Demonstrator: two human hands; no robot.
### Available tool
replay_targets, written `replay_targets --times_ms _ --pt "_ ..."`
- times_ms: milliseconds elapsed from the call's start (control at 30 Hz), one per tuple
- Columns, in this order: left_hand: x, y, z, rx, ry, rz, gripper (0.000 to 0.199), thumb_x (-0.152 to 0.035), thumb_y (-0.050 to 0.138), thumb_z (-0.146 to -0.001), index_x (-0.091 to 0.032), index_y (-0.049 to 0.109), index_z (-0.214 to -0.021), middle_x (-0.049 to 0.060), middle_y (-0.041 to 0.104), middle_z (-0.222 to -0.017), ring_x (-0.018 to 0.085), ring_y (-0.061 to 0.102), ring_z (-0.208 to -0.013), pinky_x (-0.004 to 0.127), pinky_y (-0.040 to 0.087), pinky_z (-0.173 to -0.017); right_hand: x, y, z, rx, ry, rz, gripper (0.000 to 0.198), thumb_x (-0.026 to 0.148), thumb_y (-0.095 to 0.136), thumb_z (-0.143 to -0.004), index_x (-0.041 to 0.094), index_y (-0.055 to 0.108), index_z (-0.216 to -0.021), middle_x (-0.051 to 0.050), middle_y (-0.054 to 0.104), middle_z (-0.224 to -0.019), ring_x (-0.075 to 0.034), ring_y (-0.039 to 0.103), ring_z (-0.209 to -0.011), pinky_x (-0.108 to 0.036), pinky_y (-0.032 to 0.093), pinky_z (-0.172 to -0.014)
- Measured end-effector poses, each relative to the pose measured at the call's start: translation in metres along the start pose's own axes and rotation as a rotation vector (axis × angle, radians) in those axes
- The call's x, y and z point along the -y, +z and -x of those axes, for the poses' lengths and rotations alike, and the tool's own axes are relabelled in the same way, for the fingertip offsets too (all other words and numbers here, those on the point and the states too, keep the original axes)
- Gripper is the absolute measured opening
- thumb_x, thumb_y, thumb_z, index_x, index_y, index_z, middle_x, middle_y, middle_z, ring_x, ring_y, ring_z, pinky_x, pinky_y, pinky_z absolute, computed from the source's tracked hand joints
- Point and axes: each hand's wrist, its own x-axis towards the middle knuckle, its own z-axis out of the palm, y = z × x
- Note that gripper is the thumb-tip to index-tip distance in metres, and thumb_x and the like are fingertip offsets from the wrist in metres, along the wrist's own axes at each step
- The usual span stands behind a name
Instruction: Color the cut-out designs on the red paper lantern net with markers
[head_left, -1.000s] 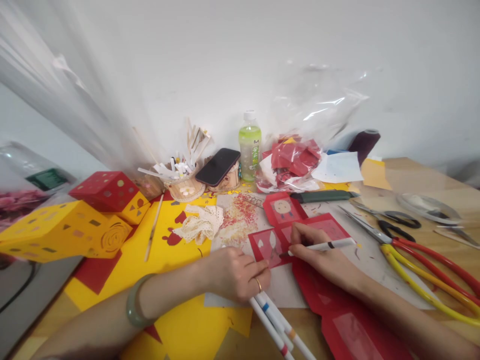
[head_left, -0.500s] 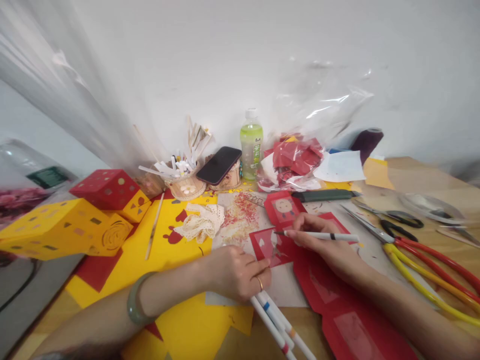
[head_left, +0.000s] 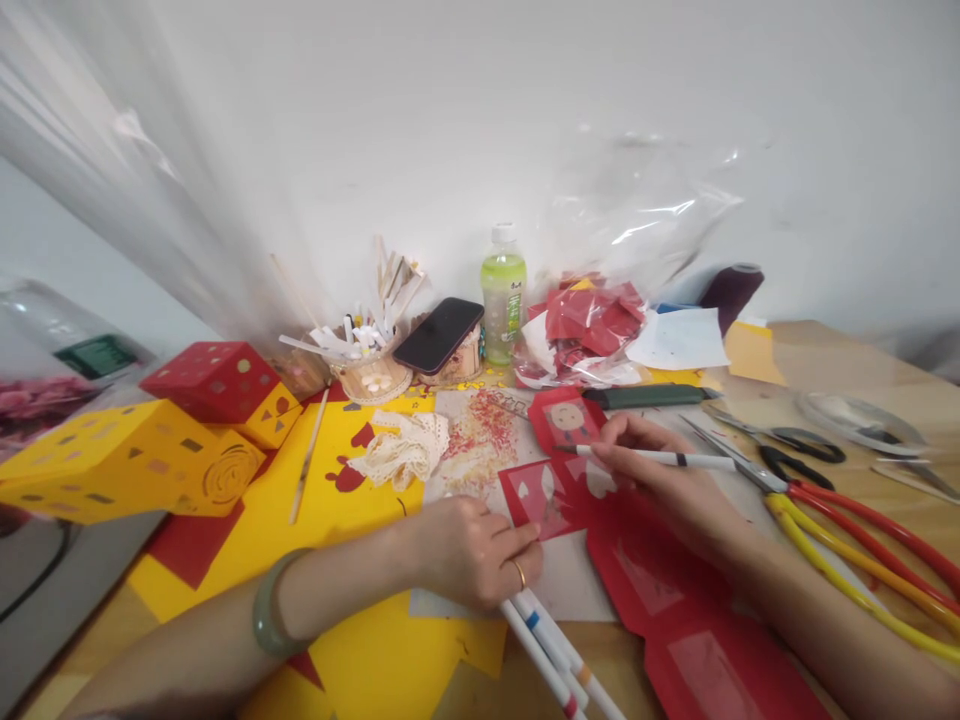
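Observation:
In my right hand [head_left: 652,465] is a white marker [head_left: 686,460] with a dark tip pointing left. The tip is over the red paper cutout [head_left: 637,540], which has clear film windows with drawings and white shapes in them. My left hand [head_left: 480,555] is curled around several white markers [head_left: 551,650] with coloured bands, their ends sticking out below. Its index finger presses on the left flap [head_left: 525,490] of the red cutout. The upper flap [head_left: 566,415] shows a drawn round face. Grey paper [head_left: 577,575] lies underneath.
Scissors with red and yellow handles [head_left: 862,530] lie right, with black-handled scissors [head_left: 802,445] behind. A green cutter [head_left: 649,396], a drink bottle [head_left: 504,295] and a phone [head_left: 440,335] sit at the back. Patterned paper boxes [head_left: 97,460], lace [head_left: 401,450] and yellow paper [head_left: 337,560] are left.
My right hand has lifted the marker tip slightly up and right, away from the left flap. White shapes beside it now show. My left hand stays nearly still.

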Motion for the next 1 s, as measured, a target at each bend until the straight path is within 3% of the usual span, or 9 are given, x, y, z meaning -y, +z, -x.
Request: replay_targets --times_ms 233,433,600,767,867,1000 --pt "0.003 -0.002 -0.001 -0.06 -0.039 0.027 0.012 -0.019 0.051 -0.078 -0.014 0.061 -0.084 0.002 0.068 -0.084 0.009 0.055 -0.053 0.021 0.035 -0.037 -0.001 -0.001 -0.001 -0.082 0.041 -0.032 0.043 0.045 0.043 -0.082 0.018 0.043 -0.049 0.004 0.034 -0.039 -0.008 0.029 -0.039 -0.025 0.019 -0.041" --pt "0.007 -0.006 -0.003 -0.127 -0.055 0.012 0.015 -0.022 0.056 -0.077 -0.013 0.061 -0.088 -0.001 0.064 -0.065 0.007 0.05 -0.046 0.021 0.029 -0.037 -0.004 0.001 0.001 -0.007 0.145 -0.143 0.037 0.045 0.057 -0.073 0.019 0.041 -0.052 0.006 0.031 -0.044 -0.007 0.024 -0.039 -0.025 0.012 -0.04" --pt "0.006 -0.009 -0.005 -0.182 0.018 0.022 0.016 -0.023 0.06 -0.074 -0.01 0.062 -0.083 -0.001 0.061 -0.058 0.007 0.048 -0.043 0.021 0.028 -0.034 -0.006 0.003 0.002 0.031 0.107 -0.138 0.036 0.04 0.056 -0.075 0.019 0.04 -0.052 0.005 0.03 -0.046 -0.007 0.024 -0.042 -0.025 0.014 -0.041" --pt "0.007 -0.01 -0.005 -0.148 0.086 0.006 0.015 -0.021 0.06 -0.072 -0.009 0.062 -0.079 -0.003 0.055 -0.05 0.007 0.044 -0.039 0.022 0.025 -0.033 -0.009 0.004 0.0 0.016 0.065 -0.144 0.027 0.042 0.047 -0.081 0.021 0.053 -0.066 0.004 0.038 -0.047 -0.009 0.03 -0.042 -0.024 0.018 -0.041" --pt "0.007 -0.009 -0.004 -0.132 0.105 -0.019 0.012 -0.02 0.059 -0.072 -0.009 0.062 -0.077 -0.002 0.054 -0.049 0.007 0.044 -0.039 0.021 0.025 -0.032 -0.011 0.003 -0.001 0.039 0.05 -0.163 0.037 0.048 0.037 -0.084 0.019 0.057 -0.072 0.002 0.044 -0.048 -0.009 0.034 -0.041 -0.024 0.022 -0.041" --pt "0.007 -0.008 -0.005 -0.117 0.089 -0.033 0.014 -0.021 0.056 -0.074 -0.009 0.062 -0.074 -0.001 0.055 -0.051 0.007 0.045 -0.04 0.021 0.027 -0.032 -0.006 0.005 -0.001 0.0 0.056 -0.053 0.031 0.045 0.049 -0.078 0.018 0.052 -0.066 0.004 0.041 -0.046 -0.007 0.033 -0.04 -0.023 0.021 -0.039"
